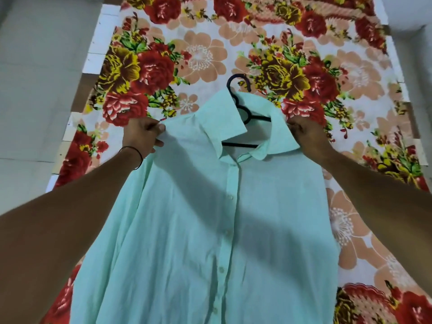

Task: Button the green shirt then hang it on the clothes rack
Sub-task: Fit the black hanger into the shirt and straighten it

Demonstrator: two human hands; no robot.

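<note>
The pale green shirt lies front up on the flowered bedsheet, its placket buttoned down the middle and the collar spread apart at the top. A black hanger sits inside the neck, its hook sticking out above the collar. My left hand pinches the shirt's left shoulder. My right hand grips the right shoulder just beside the collar. Both arms reach forward over the shirt's sides.
The flowered bedsheet covers a mattress that runs away from me. Grey floor lies to the left of it. A white surface shows at the top right corner.
</note>
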